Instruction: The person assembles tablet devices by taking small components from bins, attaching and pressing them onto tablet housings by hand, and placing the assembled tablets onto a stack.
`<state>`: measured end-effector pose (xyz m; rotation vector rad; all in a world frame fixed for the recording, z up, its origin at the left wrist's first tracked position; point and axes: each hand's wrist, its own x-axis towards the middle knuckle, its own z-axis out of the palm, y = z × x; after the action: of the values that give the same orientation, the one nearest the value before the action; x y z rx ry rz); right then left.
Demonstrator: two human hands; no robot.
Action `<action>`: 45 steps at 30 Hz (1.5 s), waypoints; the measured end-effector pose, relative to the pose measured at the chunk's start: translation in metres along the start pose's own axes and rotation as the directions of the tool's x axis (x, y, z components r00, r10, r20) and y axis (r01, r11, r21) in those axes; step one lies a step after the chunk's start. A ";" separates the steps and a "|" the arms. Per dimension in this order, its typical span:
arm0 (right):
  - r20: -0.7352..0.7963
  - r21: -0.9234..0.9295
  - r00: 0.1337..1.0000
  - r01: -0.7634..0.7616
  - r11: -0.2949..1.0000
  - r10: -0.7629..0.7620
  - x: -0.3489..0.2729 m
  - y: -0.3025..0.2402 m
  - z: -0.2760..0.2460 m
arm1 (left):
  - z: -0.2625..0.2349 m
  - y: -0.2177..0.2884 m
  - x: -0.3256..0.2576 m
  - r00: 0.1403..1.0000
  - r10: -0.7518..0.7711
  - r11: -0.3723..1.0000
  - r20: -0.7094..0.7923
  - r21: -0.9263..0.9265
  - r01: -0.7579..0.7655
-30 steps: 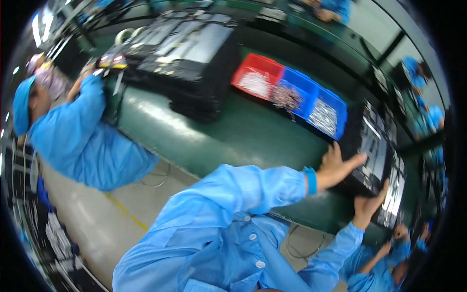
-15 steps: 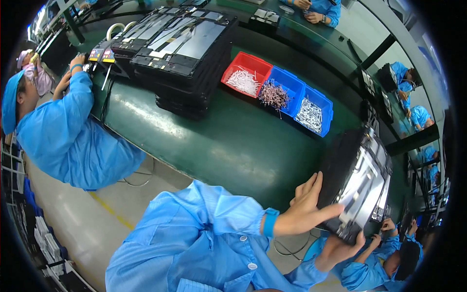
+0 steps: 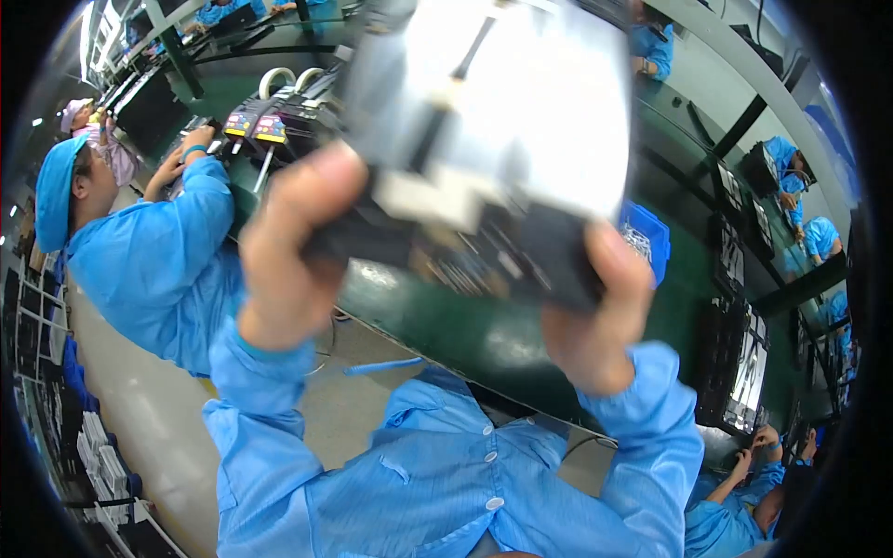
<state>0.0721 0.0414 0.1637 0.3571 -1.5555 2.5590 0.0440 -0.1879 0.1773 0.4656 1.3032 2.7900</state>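
A black tray with large silver electronic panels on it is raised close in front of me, smeared by motion. Thin dark strips run over the silver surface, and small circuit parts show along the near edge. At its near left corner my left hand is closed on the rim, thumb on top. My right hand grips the near right corner the same way. Fingers under the tray are hidden. Behind it, a blue bin of small white pieces peeks out at the right.
A stack of black trays with silver panels stands on the green table at the right. Two-roll tape equipment sits at the far left. A co-worker in blue works at the left, another at the lower right.
My hands were on the stack at the right. Now they are up in the middle, holding a tray that covers the left stack and most of the bins. My view has turned somewhat.
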 end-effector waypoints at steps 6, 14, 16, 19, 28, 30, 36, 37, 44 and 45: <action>0.146 -0.011 0.983 -0.109 0.994 0.110 0.146 0.051 0.093 | -0.062 0.107 0.106 0.972 -0.200 0.949 -0.122 0.221 0.223; 0.247 -0.131 0.941 -0.203 0.970 0.230 0.225 0.076 0.120 | -0.134 0.132 0.205 0.953 -0.236 0.904 -0.190 0.318 0.287; 0.217 -0.195 0.929 -0.259 0.946 0.299 0.241 0.088 0.111 | -0.140 0.121 0.216 0.947 -0.259 0.902 -0.187 0.303 0.307; 0.222 -0.265 0.896 -0.325 0.908 0.385 0.246 0.086 0.105 | -0.147 0.116 0.217 0.940 -0.281 0.900 -0.194 0.288 0.328; 0.242 -0.421 0.869 -0.306 0.854 0.431 0.249 0.101 0.116 | -0.185 0.110 0.218 0.930 -0.310 0.911 -0.197 0.219 0.350; 0.120 -0.437 0.919 -0.291 0.851 0.375 0.252 0.103 0.109 | -0.182 0.098 0.223 0.945 -0.269 0.937 -0.188 0.175 0.302; 0.273 -0.380 0.935 0.323 0.867 -0.228 0.207 0.056 0.057 | -0.235 0.108 0.232 0.950 -0.190 0.915 -0.249 0.305 0.263; 0.273 -0.404 0.938 0.311 0.860 -0.211 0.188 0.035 0.036 | -0.254 0.111 0.228 0.936 -0.022 0.891 -0.351 0.417 0.178; -0.659 -0.499 0.728 -0.233 0.835 -0.191 0.083 -0.053 -0.271 | -0.158 -0.016 0.076 0.414 0.802 -0.132 0.431 0.803 -0.581; -0.841 -0.292 0.533 -0.292 0.911 -0.099 0.073 -0.058 -0.322 | -0.177 -0.039 0.045 0.459 0.838 0.101 0.295 0.743 -0.662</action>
<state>-0.0289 0.3525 0.0899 -0.9346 -1.5768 1.8174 -0.0527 -0.2877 0.0520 1.2381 3.2269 2.5856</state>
